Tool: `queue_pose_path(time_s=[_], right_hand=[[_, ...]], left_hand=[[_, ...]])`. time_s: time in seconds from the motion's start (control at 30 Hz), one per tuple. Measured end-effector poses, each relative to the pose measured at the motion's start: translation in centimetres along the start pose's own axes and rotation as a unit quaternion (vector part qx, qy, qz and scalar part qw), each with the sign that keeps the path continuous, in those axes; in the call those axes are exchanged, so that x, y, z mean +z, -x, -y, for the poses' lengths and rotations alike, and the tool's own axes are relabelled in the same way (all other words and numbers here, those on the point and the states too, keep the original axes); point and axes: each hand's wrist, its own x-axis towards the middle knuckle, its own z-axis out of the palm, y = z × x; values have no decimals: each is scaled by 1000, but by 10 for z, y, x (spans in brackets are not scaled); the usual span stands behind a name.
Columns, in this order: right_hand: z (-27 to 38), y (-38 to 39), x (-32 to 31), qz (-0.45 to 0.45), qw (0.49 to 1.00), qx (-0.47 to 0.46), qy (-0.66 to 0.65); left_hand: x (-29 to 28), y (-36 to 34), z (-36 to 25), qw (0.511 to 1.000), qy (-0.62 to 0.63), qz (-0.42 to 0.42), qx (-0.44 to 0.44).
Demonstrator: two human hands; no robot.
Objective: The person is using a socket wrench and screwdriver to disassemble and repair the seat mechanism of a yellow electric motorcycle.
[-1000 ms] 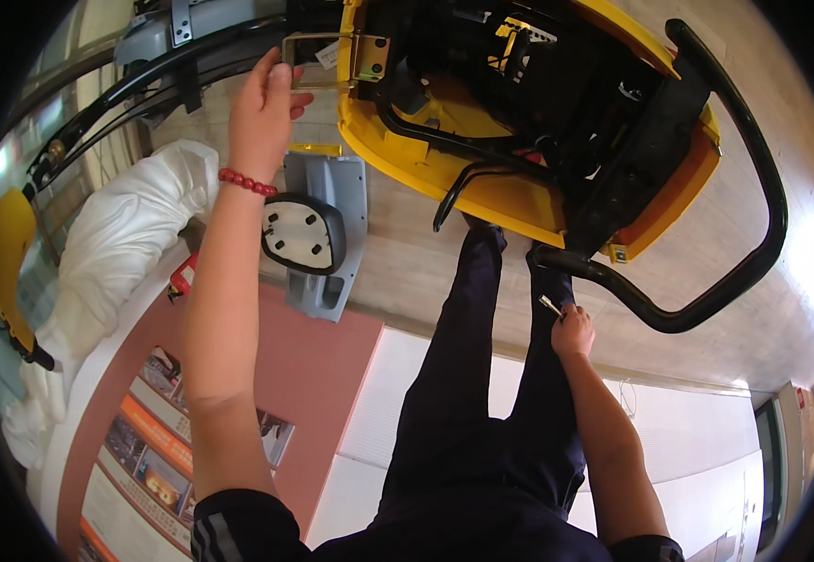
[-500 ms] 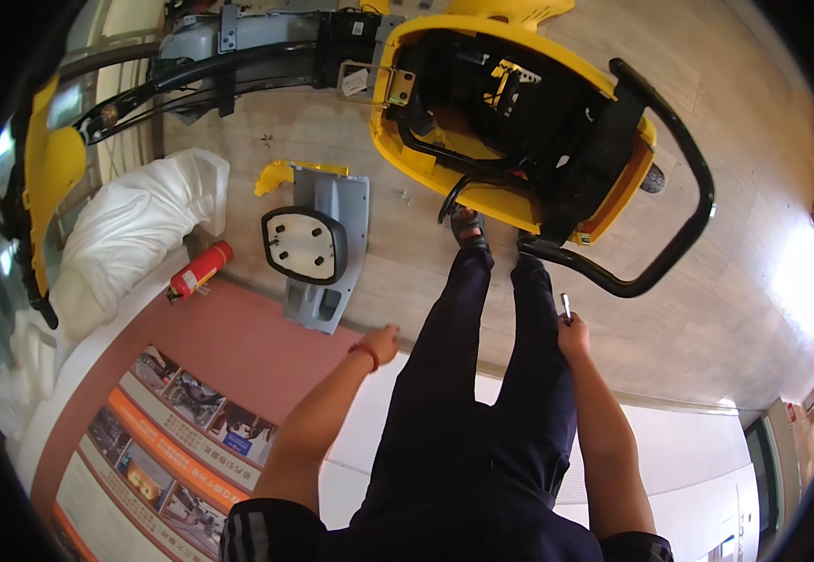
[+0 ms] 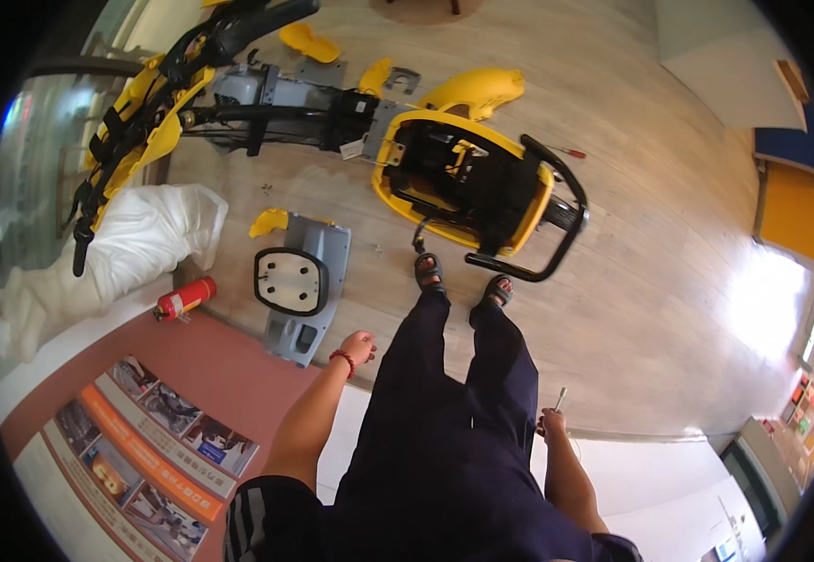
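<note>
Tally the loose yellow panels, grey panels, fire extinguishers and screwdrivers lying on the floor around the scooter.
Loose yellow panels: 4
Grey panels: 1
Fire extinguishers: 1
Screwdrivers: 1
Total: 7

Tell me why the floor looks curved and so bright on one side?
In the head view, the fisheye lens bends the wooden floor toward the dark round rim; glare whitens the boards at right; the yellow scooter body stays sharp and evenly lit.
</note>
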Motion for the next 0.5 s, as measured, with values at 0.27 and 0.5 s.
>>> queue_pose_path(time_s=[0.27,0.5], right_hand=[[31,-20,-52,22,997,-35,-71],[73,-65,-141,49,986,-153,-35]], left_hand=[[31,34,-6,994,-105,-3,-2],[109,44,-49,971,-217,-97,18]])
